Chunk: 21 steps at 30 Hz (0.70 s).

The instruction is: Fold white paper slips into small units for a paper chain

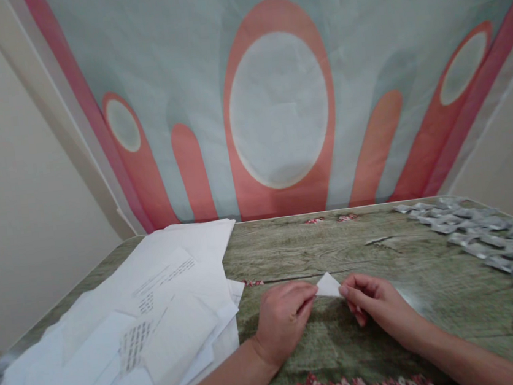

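Paper: small, white, folded to a point, at mid worktop. My left hand has its grip clamped on the paper's left corner. My right hand has its grip clamped on the right edge. Sheets piled to the left. Folded pieces in a row far right.

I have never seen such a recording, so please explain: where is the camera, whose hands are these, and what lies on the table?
No machine here: a person works with bare hands. The single camera sits on that person's head and looks forward and down, so both hands are the wearer's own. The left hand and the right hand pinch one small folded white paper between their fingers, above the green table. On the left lies a pile of white sheets, some with print. Far right lie many small folded pieces.
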Available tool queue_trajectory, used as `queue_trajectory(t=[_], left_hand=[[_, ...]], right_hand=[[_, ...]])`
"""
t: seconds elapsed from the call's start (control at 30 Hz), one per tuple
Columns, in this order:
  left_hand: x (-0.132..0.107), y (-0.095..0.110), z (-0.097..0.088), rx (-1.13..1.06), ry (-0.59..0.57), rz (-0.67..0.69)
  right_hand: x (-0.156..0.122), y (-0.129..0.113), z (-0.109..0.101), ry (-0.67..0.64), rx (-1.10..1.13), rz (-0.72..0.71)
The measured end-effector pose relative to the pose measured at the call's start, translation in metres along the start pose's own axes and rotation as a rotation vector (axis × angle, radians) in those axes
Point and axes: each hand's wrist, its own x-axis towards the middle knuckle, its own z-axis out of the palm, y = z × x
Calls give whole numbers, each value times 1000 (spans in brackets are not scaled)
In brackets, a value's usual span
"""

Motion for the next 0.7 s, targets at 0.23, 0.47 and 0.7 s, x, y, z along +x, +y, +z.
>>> queue_trajectory(t=[0.23,0.47,0.7], left_hand=[[0,2,-5,106,-19,99],[2,8,-8,147,-14,94],[2,6,-8,169,-13,88]], right_hand=[[-1,-2,-1,-39,20,48],[-3,-6,-1,-103,-9,42],[-4,-12,-2,-181,-2,55]])
